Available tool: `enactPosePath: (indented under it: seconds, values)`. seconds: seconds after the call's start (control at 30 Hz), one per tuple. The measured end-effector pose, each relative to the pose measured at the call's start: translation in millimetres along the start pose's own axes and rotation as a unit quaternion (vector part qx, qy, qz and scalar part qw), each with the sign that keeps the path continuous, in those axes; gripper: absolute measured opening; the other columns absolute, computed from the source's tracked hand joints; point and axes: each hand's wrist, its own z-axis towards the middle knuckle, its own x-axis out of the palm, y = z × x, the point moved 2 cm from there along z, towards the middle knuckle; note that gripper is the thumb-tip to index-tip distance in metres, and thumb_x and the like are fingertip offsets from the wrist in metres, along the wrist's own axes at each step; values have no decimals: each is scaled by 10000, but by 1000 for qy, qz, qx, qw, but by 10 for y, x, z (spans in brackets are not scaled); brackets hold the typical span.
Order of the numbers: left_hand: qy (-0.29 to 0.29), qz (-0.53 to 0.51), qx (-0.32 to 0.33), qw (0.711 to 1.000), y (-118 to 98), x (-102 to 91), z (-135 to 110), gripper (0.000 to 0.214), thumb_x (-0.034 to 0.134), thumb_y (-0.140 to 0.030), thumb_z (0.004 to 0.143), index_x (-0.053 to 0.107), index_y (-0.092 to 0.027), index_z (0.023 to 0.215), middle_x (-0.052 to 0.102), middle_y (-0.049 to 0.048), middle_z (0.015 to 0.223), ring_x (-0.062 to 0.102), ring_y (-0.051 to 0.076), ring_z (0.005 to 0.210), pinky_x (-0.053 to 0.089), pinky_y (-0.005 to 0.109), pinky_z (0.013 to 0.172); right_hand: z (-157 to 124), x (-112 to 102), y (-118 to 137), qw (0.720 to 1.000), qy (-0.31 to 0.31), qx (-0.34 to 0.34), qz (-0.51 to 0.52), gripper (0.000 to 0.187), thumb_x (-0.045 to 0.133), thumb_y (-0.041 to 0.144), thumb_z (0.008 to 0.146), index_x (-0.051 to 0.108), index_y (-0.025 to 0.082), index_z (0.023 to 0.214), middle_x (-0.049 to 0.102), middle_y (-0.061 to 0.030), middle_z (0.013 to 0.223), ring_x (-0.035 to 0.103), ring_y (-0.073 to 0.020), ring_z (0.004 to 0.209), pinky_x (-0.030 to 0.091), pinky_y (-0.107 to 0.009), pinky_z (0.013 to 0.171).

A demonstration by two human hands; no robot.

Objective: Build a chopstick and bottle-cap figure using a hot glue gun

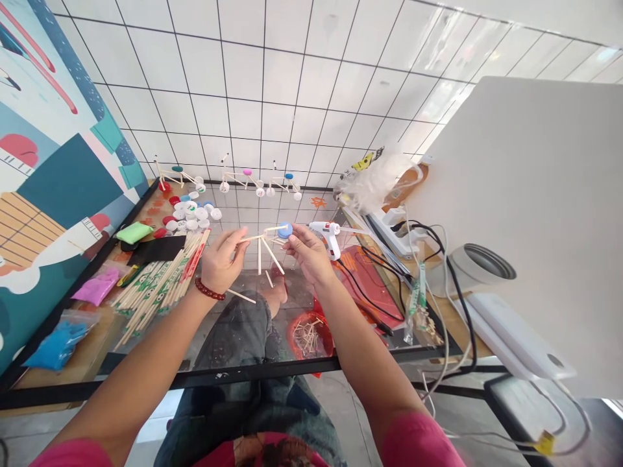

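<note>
My left hand point(223, 259), with a beaded bracelet at the wrist, pinches one end of a small frame of wooden sticks point(259, 256). The sticks meet near the top, and several of them point downward. At the frame's right end, the fingers of my right hand point(311, 258) are closed on a blue bottle cap point(285, 230), which touches a stick's tip. Just beyond my right hand stands a white glue gun point(329, 235). Two loose sticks, one of them a longer stick point(242, 296), lie below my hands on the glass tabletop point(238, 272).
Small stick-and-cap bicycles point(246, 174) line the back edge. Left are loose bottle caps point(191, 213), wooden chopsticks point(163, 279) and bags of coloured clay point(61, 340). A red basket point(311, 332) holds short sticks. Cables and a power strip point(392, 232) crowd the right.
</note>
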Motion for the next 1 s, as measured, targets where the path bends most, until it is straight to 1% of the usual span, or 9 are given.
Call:
enactPosePath:
  seconds: [0.1, 0.27, 0.4, 0.53, 0.63, 0.7, 0.77, 0.9, 1.0]
  values:
    - [-22, -42, -49, 998, 34, -8, 2, 474, 660, -276, 863, 557, -210, 1321, 722, 107, 1076, 696, 167, 789, 570, 280, 715, -7, 9, -12, 1000, -1, 2, -24, 399, 823, 378, 656, 702, 254, 1015, 711, 14, 906, 623, -99, 703, 474, -252, 672]
    - [-37, -127, -172, 976, 21, 4, 24, 590, 695, -360, 834, 489, -217, 1368, 707, 116, 1111, 676, 141, 689, 557, 264, 627, -39, 66, -60, 999, 11, 35, -14, 435, 832, 355, 650, 691, 231, 1043, 710, 21, 822, 627, -94, 676, 485, -222, 635]
    - [-24, -263, -252, 931, -40, 9, 87, 761, 785, -359, 741, 431, -218, 1401, 707, 115, 1106, 698, 164, 763, 580, 281, 665, -68, 136, -115, 989, 30, 129, 67, 310, 827, 295, 674, 693, 184, 929, 706, 14, 742, 631, -80, 623, 516, -181, 585]
    - [0, -346, -281, 895, -66, 25, 131, 870, 853, -340, 650, 432, -212, 1400, 707, 127, 1131, 712, 186, 845, 593, 326, 776, -96, 210, -177, 963, 34, 235, 126, 111, 740, 196, 780, 674, 161, 862, 700, 4, 678, 631, -71, 574, 549, -157, 574]
    - [-11, -349, -303, 887, -56, 42, 125, 682, 849, -337, 651, 583, -189, 1262, 732, 109, 1061, 710, 200, 884, 585, 342, 815, -122, 265, -218, 953, 30, 270, 137, 21, 669, 171, 849, 658, 153, 844, 701, -7, 669, 639, -69, 573, 565, -148, 597]
    - [-30, -331, -321, 887, -44, 42, 118, 465, 823, -352, 682, 689, -166, 1086, 750, 89, 957, 710, 208, 872, 581, 344, 812, -144, 298, -245, 950, 40, 285, 123, 30, 649, 177, 867, 651, 149, 855, 712, -25, 692, 653, -79, 593, 574, -161, 605]
    - [-49, -312, -333, 888, -31, 26, 121, 342, 803, -367, 699, 735, -162, 964, 752, 69, 875, 711, 210, 835, 579, 345, 796, -158, 314, -262, 954, 50, 281, 95, 55, 648, 193, 865, 647, 147, 895, 725, -44, 737, 665, -94, 612, 579, -184, 602]
    - [-68, -295, -366, 880, 23, -12, 146, 267, 811, -344, 663, 766, -173, 863, 750, 47, 835, 700, 202, 787, 575, 341, 763, -146, 258, -257, 976, 18, 213, 35, 225, 705, 217, 796, 618, 181, 1001, 720, -23, 831, 654, -94, 610, 562, -209, 585]
    - [-81, -297, -388, 868, 91, 6, 140, 219, 831, -302, 610, 758, -169, 767, 731, 30, 769, 663, 171, 726, 554, 309, 705, -133, 191, -218, 990, 9, 135, -26, 400, 759, 187, 694, 613, 218, 1066, 703, 2, 925, 648, -95, 687, 556, -230, 645]
